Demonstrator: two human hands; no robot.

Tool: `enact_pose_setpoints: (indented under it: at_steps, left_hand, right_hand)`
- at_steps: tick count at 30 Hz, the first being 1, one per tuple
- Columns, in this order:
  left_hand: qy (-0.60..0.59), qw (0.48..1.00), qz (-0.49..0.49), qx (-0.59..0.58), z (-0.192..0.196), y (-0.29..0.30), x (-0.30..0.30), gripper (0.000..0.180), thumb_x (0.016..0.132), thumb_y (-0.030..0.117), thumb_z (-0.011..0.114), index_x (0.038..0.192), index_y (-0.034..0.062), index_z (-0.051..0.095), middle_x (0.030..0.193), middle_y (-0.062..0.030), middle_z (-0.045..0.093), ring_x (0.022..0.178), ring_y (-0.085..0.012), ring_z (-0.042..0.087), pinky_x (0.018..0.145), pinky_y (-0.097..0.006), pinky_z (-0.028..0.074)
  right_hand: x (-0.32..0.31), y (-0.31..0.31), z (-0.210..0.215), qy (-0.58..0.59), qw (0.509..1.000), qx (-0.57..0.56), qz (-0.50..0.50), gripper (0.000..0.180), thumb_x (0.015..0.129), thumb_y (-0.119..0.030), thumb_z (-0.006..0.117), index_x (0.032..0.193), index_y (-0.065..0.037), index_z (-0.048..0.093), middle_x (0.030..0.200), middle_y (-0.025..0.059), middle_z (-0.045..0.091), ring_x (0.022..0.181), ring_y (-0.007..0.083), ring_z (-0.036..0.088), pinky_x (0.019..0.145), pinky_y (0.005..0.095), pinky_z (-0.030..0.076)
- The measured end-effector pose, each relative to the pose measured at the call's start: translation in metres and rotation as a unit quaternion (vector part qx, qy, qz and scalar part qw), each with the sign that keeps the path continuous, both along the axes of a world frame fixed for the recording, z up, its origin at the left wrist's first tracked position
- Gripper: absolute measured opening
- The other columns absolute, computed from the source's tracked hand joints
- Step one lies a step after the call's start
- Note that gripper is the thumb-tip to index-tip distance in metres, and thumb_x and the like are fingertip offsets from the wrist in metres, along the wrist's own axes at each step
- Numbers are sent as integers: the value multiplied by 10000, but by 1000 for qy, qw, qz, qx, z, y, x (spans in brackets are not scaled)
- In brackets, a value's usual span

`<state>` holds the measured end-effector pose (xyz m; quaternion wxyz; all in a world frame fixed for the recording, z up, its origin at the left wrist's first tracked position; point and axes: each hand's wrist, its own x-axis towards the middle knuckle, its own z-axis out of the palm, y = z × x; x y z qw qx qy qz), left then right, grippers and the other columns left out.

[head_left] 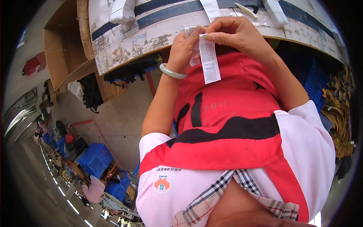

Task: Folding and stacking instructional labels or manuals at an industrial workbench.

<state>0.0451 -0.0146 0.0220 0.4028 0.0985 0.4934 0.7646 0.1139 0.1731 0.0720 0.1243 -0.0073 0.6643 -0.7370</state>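
Left hand (184, 48) and right hand (234, 34) both pinch the top of a white printed label (210, 60), hanging below them, just before the counter (151, 34).

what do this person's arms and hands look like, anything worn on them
Both forearms are bare, and the hands are bare too, without gloves. Short pale pink sleeves end above the elbows. The left hand has a smooth, pale green bangle round its wrist. The right hand and its wrist show no ring, watch or band.

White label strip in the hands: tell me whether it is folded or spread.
Spread: the white label strip hangs flat and straight below the right hand; the left hand pinches its top.
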Motion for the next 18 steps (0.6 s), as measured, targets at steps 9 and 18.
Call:
enact_pose_setpoints:
  at_steps: [9,18]
  left_hand:
    - [-45,995,-81,34,-5,-8,27,162,993,178,589,1031,21,599,849,-50,595,721,-146,616,642,-246,505]
    - [-82,993,-74,32,-21,-13,52,156,1014,180,548,1005,28,585,840,-42,582,731,-145,611,652,-263,506]
  right_hand:
    - [10,-4,-31,40,994,72,-66,180,932,-156,673,1019,-1,700,789,27,670,705,89,637,681,216,525]
    - [28,-4,-37,66,993,98,-30,183,942,-143,660,1041,10,682,907,61,682,813,111,660,761,239,540]
